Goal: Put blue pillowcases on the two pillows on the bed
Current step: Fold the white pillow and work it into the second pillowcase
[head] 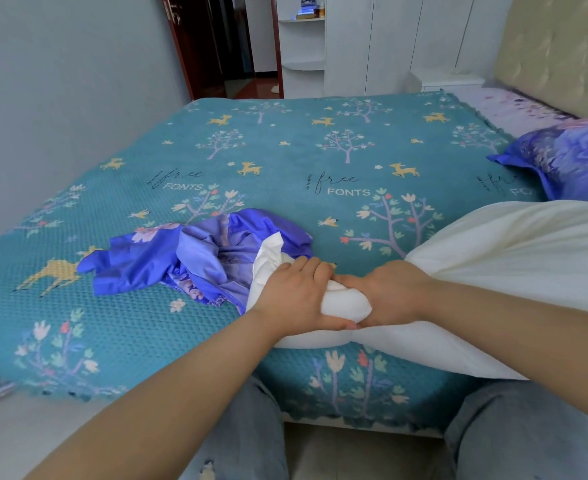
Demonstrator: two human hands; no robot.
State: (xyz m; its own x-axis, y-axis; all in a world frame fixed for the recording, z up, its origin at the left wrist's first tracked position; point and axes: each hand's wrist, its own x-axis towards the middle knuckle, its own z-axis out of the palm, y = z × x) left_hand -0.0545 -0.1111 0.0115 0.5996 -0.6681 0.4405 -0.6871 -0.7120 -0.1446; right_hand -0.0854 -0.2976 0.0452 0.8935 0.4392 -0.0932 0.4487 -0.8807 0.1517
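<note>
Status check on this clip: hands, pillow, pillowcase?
Left hand and right hand both grip the white pillow corner, bunched. Blue pillowcase crumpled at that corner, not pulled on. Second pillow already cased. Nothing blocking.

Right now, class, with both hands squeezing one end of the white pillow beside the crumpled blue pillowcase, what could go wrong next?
1. The blue pillowcase lies bunched, its opening unclear, so the white pillow corner may catch in a fold.
2. The left hand and right hand both grip the pillow; nothing holds the case, which might slide.

Bright, even daylight; soft shadows; wide-angle bending at edges; slight softness.
</note>
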